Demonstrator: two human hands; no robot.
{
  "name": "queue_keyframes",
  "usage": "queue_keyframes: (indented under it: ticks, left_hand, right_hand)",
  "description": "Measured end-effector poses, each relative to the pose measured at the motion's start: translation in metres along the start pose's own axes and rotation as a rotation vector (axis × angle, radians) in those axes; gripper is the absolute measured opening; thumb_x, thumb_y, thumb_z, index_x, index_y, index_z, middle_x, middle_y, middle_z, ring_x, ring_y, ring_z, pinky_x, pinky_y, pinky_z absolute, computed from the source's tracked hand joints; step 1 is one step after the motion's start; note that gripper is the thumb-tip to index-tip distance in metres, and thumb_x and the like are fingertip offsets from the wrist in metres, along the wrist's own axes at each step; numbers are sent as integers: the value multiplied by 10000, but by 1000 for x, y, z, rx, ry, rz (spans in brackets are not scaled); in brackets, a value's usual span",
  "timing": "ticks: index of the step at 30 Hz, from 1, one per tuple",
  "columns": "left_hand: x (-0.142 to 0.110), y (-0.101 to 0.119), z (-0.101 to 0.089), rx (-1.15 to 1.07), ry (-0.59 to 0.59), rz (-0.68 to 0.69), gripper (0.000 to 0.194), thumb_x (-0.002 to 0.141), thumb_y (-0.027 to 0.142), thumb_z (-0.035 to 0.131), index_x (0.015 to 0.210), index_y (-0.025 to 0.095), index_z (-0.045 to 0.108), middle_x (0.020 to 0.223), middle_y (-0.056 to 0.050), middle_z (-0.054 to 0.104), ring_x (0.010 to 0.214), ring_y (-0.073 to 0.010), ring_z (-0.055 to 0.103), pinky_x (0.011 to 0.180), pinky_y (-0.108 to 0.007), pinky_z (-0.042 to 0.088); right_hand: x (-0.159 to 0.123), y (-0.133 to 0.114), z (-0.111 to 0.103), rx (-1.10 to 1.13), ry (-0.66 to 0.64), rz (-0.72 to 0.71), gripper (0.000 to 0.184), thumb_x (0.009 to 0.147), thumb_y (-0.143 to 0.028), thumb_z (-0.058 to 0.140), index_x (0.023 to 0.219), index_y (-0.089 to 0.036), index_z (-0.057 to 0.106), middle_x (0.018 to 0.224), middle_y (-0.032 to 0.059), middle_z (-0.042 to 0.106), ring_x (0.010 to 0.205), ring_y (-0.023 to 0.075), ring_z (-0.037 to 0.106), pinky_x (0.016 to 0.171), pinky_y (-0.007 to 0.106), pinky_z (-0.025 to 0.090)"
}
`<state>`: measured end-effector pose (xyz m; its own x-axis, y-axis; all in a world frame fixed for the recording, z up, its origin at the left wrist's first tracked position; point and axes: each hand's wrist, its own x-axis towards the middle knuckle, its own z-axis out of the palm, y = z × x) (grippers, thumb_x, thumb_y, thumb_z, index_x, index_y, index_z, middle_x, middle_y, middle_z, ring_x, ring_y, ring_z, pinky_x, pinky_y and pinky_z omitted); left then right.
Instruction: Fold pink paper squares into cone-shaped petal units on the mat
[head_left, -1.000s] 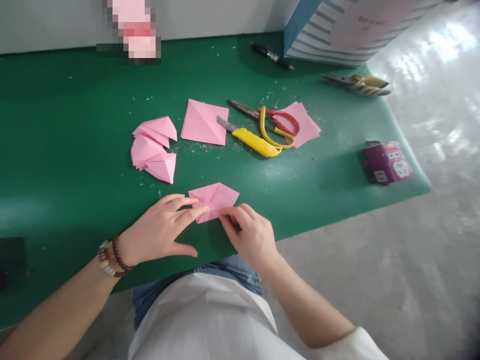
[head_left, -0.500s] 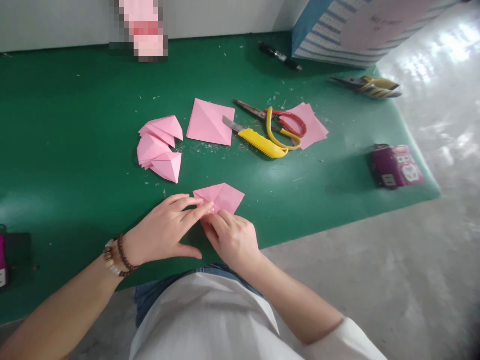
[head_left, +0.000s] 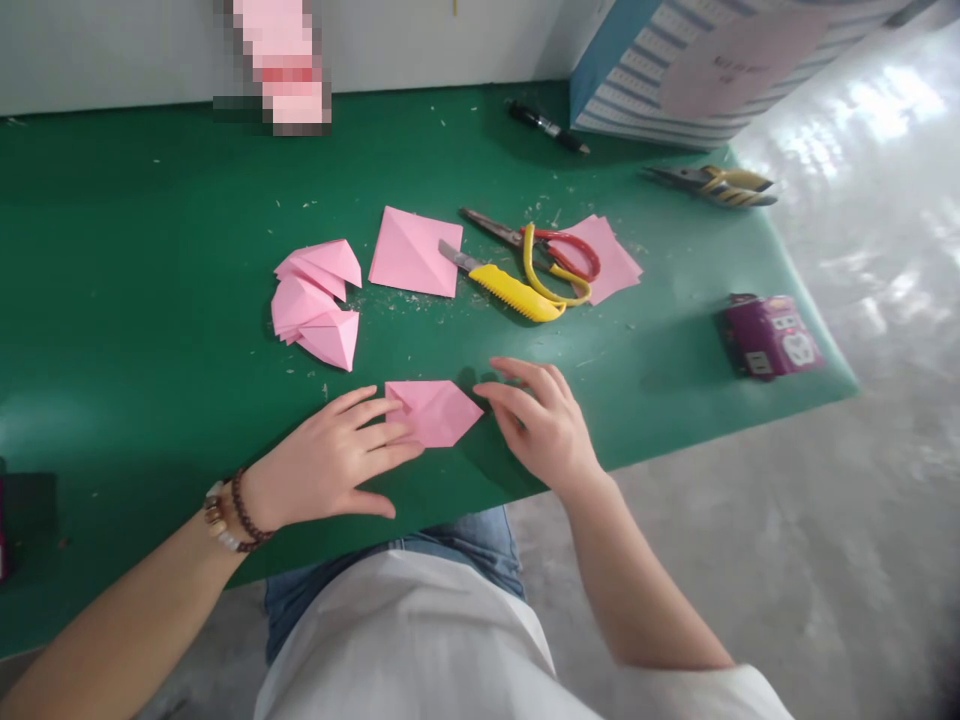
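A partly folded sheet of pink paper (head_left: 444, 412) lies near the front edge of the green table, its pointed end to the right. My left hand (head_left: 330, 455) rests flat with fingers spread, the fingertips on the paper's left end. Just off the pointed tip, my right hand (head_left: 544, 425) hovers with bent fingers apart and holds nothing. Farther back are several folded pink pieces (head_left: 315, 300) in a pile and a creased pink square (head_left: 412, 250).
A yellow-handled cutter (head_left: 517, 292) touches the creased square. Scissors (head_left: 559, 262) overlap some pink sheets (head_left: 619, 265). Behind lie a pen (head_left: 547, 127), pliers (head_left: 709, 185) and a striped box (head_left: 675, 75). A purple box (head_left: 772, 335) sits near the table's right end.
My right hand has let go of the paper and moved right, its fingers spreading. The paper's near side now shows a straight lower edge. My left hand stays on the paper.
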<state>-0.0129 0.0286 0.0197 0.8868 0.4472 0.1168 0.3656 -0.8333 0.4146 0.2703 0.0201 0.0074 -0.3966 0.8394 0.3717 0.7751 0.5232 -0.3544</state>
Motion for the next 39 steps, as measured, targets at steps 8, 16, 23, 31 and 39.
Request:
queue_keyframes:
  ticks: [8,16,23,31,39]
  left_hand:
    - [0,-3,2,9,49,42,510,870,528,626,1213,151,622,1260,-114,640,1246,-296,532,1124,-499,370]
    - [-1,-3,1,41,49,20,437,860,510,651,1102,147,674,1193,-93,676,1196,-286,561,1115,-488,377]
    - [-2,-3,-1,79,78,3,393,881,503,626,1077,167,683,1199,-68,689,1188,-279,573,1108,-496,373]
    - [-1,2,3,117,55,-8,381,869,492,645,1081,177,682,1241,-94,659,1238,-297,539,1121,-521,379]
    - [2,6,6,58,95,58,468,911,454,599,1219,101,606,1237,-132,668,1205,-265,583,1037,-409,507]
  right_hand:
    - [2,0,3,81,-105,-224,174,923,-142,570,979,-235,706,1221,99,669,1070,254,606,814,404,553]
    - [7,9,3,142,-98,-113,288,926,-84,514,1097,-233,691,1183,101,679,1144,262,567,937,468,530]
    - [5,-2,3,201,-153,-198,215,924,-136,555,976,-257,725,1241,100,634,1183,264,543,917,465,540]
    - [-2,-11,1,223,-167,-228,156,936,-203,587,982,-233,732,1024,86,698,1041,232,591,838,399,555]
    - [7,-19,11,231,-150,-117,146,944,-219,578,1026,-207,699,872,60,715,877,208,594,776,370,523]
